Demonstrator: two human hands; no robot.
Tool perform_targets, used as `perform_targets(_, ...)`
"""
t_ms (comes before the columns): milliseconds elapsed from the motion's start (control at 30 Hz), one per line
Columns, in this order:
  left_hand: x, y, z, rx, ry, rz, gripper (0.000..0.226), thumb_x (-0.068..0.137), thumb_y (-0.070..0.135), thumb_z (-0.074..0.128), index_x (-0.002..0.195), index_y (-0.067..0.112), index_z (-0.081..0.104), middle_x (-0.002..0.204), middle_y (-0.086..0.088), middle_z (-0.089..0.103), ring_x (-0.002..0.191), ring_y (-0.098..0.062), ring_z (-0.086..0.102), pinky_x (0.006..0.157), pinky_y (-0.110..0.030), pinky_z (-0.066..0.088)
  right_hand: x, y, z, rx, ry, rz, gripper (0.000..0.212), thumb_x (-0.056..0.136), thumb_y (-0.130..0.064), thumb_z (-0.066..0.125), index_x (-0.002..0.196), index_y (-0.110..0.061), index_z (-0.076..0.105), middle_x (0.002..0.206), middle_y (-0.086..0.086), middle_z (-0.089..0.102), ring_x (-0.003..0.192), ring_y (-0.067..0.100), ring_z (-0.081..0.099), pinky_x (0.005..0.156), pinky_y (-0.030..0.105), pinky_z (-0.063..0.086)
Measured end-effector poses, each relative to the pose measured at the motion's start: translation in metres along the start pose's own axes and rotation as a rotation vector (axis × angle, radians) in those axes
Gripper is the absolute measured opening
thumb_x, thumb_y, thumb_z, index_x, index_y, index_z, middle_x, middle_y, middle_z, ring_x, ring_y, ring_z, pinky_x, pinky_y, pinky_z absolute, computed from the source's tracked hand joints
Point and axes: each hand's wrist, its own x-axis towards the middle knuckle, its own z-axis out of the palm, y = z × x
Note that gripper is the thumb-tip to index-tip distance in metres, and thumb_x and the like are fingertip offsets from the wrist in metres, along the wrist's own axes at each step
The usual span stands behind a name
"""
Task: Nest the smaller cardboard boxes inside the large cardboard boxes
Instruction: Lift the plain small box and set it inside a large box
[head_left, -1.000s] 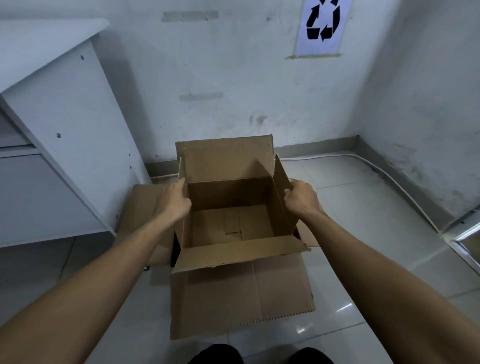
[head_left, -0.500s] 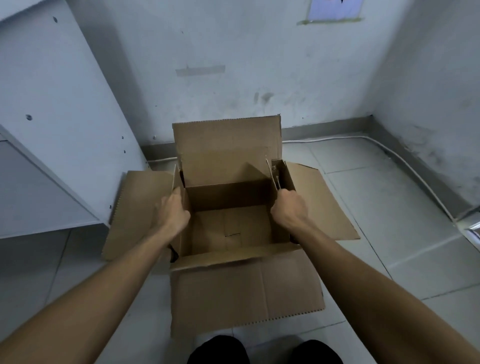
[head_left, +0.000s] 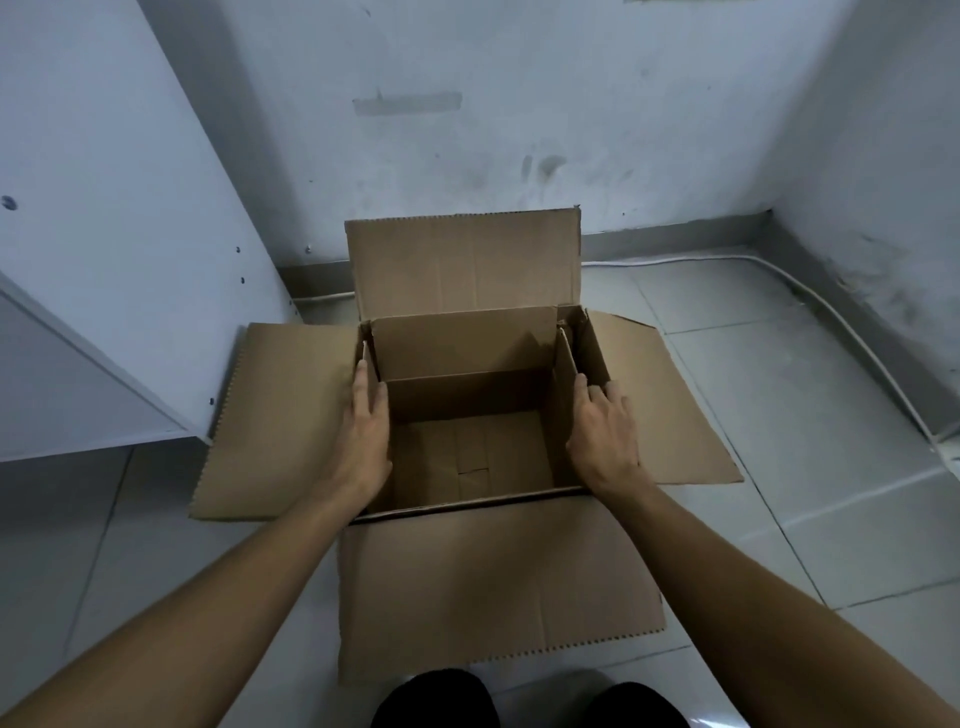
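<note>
Two boxes sit nested on the tiled floor in front of you: the large cardboard box with all four flaps folded outward, and the smaller cardboard box standing upright inside it, open and showing a bare bottom. A white cabinet stands to your left, just beside the large box's left flap. Your left hand lies flat against the smaller box's left wall, and your right hand rests on its right wall, fingers extended, neither clenched.
</note>
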Motion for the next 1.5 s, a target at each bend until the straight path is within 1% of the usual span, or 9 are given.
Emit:
perform_targets(100,0.004,-0.008,0.002,0.343,-0.025,0.084,0.090,0.084,0.009,0.060,0.151,0.001,0.001,0.159,-0.019,-0.015,0.144,-0.035,-0.019,0.117,-0.045,-0.010,0.001,0.004,0.001,-0.124,-0.045,0.021,0.084,0.090,-0.018,0.066,0.156,0.000,0.018,0.145,0.013,0.050,0.137,0.031,0.037,0.109,0.042,0.035)
perform_targets(267,0.012,-0.016,-0.001,0.278,-0.157,0.058,0.089,0.084,0.012,0.061,0.152,0.005,0.005,0.157,-0.015,-0.023,0.142,-0.032,-0.027,0.118,-0.042,-0.007,0.001,0.015,0.001,-0.163,-0.127,0.054,0.087,0.093,-0.019,0.060,0.157,0.002,0.004,0.162,0.018,0.024,0.151,0.035,0.015,0.121,0.048,0.018)
perform_targets(467,-0.002,-0.010,-0.002,0.029,-0.058,0.023,0.086,0.086,0.010,0.059,0.153,0.008,0.006,0.156,-0.013,-0.026,0.142,-0.024,-0.027,0.119,-0.039,-0.008,-0.009,0.012,0.000,0.027,-0.163,0.089,0.097,0.094,-0.029,0.060,0.158,-0.006,-0.009,0.168,0.017,-0.005,0.154,0.033,-0.006,0.124,0.046,0.004)
perform_targets(600,-0.013,-0.010,-0.004,-0.061,-0.045,0.014,0.077,0.091,0.019,0.054,0.153,0.008,0.009,0.160,-0.013,-0.014,0.145,-0.021,-0.019,0.118,-0.036,-0.008,-0.018,0.017,-0.001,0.133,-0.162,0.123,0.089,0.099,-0.039,0.051,0.159,-0.014,-0.008,0.168,0.014,-0.005,0.155,0.031,-0.006,0.124,0.047,0.004)
perform_targets(833,-0.042,-0.027,-0.009,-0.099,0.057,-0.081,0.075,0.092,0.023,0.050,0.153,0.009,0.008,0.162,-0.011,0.006,0.148,-0.025,-0.004,0.119,-0.045,-0.004,-0.041,0.027,-0.009,0.129,-0.147,0.097,0.082,0.101,-0.040,0.047,0.160,-0.026,-0.008,0.169,0.012,0.000,0.155,0.033,-0.001,0.122,0.051,0.009)
perform_targets(1000,-0.061,-0.018,-0.010,-0.054,-0.003,0.114,0.059,0.095,0.033,0.047,0.149,0.015,0.030,0.152,-0.002,0.040,0.147,-0.023,0.014,0.117,-0.050,-0.011,-0.056,0.025,-0.009,0.169,-0.214,0.152,0.075,0.102,-0.040,0.044,0.161,-0.022,0.000,0.168,0.013,0.002,0.154,0.035,0.003,0.122,0.055,0.017)
perform_targets(1133,-0.066,-0.002,-0.018,-0.036,-0.037,0.136,0.053,0.096,0.039,0.044,0.147,0.027,0.034,0.152,0.005,0.039,0.148,-0.023,0.012,0.116,-0.055,-0.009,-0.059,0.026,-0.013,0.193,-0.224,0.169,0.074,0.103,-0.040,0.044,0.161,-0.021,0.003,0.168,0.013,0.004,0.154,0.035,0.005,0.122,0.054,0.019)
perform_targets(1267,-0.069,0.008,-0.029,0.073,-0.068,0.141,0.051,0.096,0.045,0.040,0.146,0.034,0.035,0.153,0.000,0.038,0.148,-0.026,0.012,0.115,-0.058,-0.010,-0.062,0.026,-0.017,0.199,-0.238,0.169,0.075,0.103,-0.039,0.046,0.161,-0.020,0.004,0.168,0.014,0.008,0.154,0.036,0.008,0.121,0.055,0.022)
perform_targets(1500,-0.070,0.000,-0.041,0.318,0.029,0.011,0.057,0.090,0.041,0.045,0.140,0.016,0.042,0.155,-0.012,0.030,0.146,-0.035,0.013,0.115,-0.061,0.001,-0.064,0.028,-0.020,0.219,-0.267,0.168,0.069,0.104,-0.043,0.039,0.161,-0.024,0.006,0.168,0.012,0.007,0.154,0.035,0.008,0.119,0.056,0.025)
